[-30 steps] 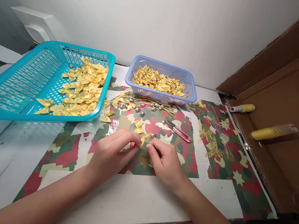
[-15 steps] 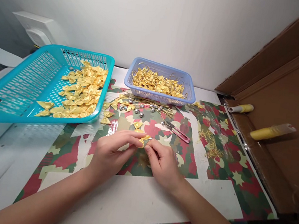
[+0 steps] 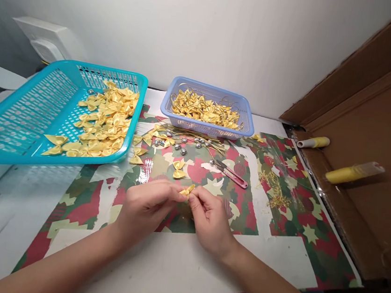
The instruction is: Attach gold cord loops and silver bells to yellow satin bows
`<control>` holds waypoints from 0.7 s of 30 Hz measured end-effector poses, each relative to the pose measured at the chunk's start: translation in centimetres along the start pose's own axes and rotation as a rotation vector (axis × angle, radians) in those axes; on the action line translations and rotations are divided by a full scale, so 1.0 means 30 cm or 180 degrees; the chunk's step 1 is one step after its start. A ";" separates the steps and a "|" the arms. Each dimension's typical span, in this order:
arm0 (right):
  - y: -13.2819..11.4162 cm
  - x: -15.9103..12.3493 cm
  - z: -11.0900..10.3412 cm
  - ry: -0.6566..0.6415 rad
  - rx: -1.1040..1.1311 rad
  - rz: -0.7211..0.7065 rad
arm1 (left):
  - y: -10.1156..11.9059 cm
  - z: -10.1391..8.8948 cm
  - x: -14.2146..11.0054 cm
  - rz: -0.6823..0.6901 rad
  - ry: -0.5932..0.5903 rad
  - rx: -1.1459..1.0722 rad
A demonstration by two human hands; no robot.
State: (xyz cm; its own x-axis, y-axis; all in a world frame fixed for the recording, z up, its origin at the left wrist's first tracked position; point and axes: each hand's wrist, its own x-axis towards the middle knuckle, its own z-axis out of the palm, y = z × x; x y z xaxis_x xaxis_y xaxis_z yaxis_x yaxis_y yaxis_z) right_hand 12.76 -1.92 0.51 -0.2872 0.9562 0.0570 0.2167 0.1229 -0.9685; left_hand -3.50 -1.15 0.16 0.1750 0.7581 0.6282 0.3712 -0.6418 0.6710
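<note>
Pinched between the fingers of my left hand (image 3: pixel 152 202) is a yellow satin bow (image 3: pixel 186 190). My right hand (image 3: pixel 211 214) is closed with thumb and forefinger pressed together right against the bow's right side. The silver jingle bell seen at those fingertips a moment ago is now hidden by the fingers and bow. Just beyond my hands lies another yellow bow (image 3: pixel 179 169) on the patterned sheet. Farther back are several silver bells (image 3: pixel 182 151) and a bundle of gold wires (image 3: pixel 197 133).
A turquoise basket (image 3: pixel 136 125) of yellow bows stands left. A blue basket (image 3: pixel 206 128) behind holds bows with gold wires. Pink-handled thread snips (image 3: pixel 233 174) lie right of centre, near gold wire clippings (image 3: pixel 278 196). Two yellow tubes (image 3: pixel 355 172) stick out from the cardboard wall (image 3: pixel 377 129).
My hands have come closer together and the bow has moved slightly down to meet my right fingertips. The silver bell at the right fingers has gone out of sight.
</note>
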 end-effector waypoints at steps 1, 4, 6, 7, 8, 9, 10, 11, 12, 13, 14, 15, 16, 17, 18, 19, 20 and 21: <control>0.000 0.000 0.003 0.0015 0.0042 0.0022 | 0.001 0.002 -0.002 -0.0001 0.0015 0.0017; -0.003 0.001 0.001 -0.0016 0.0089 0.0042 | 0.003 0.003 -0.004 0.0006 0.0042 0.0069; -0.010 0.002 -0.013 -0.0127 0.0062 0.0029 | 0.005 -0.002 -0.004 0.0024 0.0030 0.0080; -0.015 0.002 -0.024 -0.0216 0.0015 0.0010 | 0.006 -0.006 -0.003 0.0012 0.0054 0.0101; -0.018 0.003 -0.035 -0.0315 -0.0061 -0.0045 | 0.006 -0.010 -0.002 -0.0023 0.0096 0.0135; -0.021 0.003 -0.046 -0.0406 -0.0162 -0.0146 | 0.007 -0.013 -0.001 -0.0084 0.0147 0.0182; -0.023 0.004 -0.054 -0.0483 -0.0285 -0.0298 | 0.008 -0.016 0.000 -0.0150 0.0191 0.0230; -0.022 0.005 -0.061 -0.0526 -0.0401 -0.0486 | 0.008 -0.017 0.001 -0.0203 0.0217 0.0262; -0.020 0.006 -0.064 -0.0527 -0.0490 -0.0683 | 0.009 -0.017 0.003 -0.0236 0.0214 0.0265; -0.017 0.008 -0.064 -0.0503 -0.0548 -0.0854 | 0.011 -0.017 0.004 -0.0234 0.0187 0.0229; -0.013 0.010 -0.063 -0.0460 -0.0571 -0.0974 | 0.012 -0.016 0.005 -0.0199 0.0149 0.0175; -0.010 0.012 -0.061 -0.0419 -0.0572 -0.1029 | 0.013 -0.015 0.005 -0.0146 0.0103 0.0121; -0.007 0.014 -0.059 -0.0384 -0.0566 -0.1026 | 0.015 -0.015 0.006 -0.0090 0.0053 0.0077; -0.005 0.016 -0.060 -0.0343 -0.0570 -0.0979 | 0.016 -0.016 0.006 -0.0051 0.0001 0.0055; -0.005 0.018 -0.062 -0.0282 -0.0585 -0.0907 | 0.016 -0.017 0.005 -0.0022 -0.0047 0.0060; -0.007 0.020 -0.067 -0.0178 -0.0596 -0.0826 | 0.017 -0.019 0.005 0.0001 -0.0078 0.0080; -0.009 0.022 -0.074 -0.0041 -0.0597 -0.0738 | 0.017 -0.022 0.006 0.0017 -0.0105 0.0109; -0.013 0.024 -0.082 0.0122 -0.0579 -0.0659 | 0.017 -0.024 0.006 0.0046 -0.0135 0.0139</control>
State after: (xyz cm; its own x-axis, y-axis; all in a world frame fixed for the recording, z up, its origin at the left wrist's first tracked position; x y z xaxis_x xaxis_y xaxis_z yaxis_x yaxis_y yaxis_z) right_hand 14.76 -0.63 1.53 -0.3081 0.9147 0.2616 0.3221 0.3590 -0.8760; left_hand -3.93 -1.41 0.90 0.2189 0.7535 0.6199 0.4076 -0.6479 0.6435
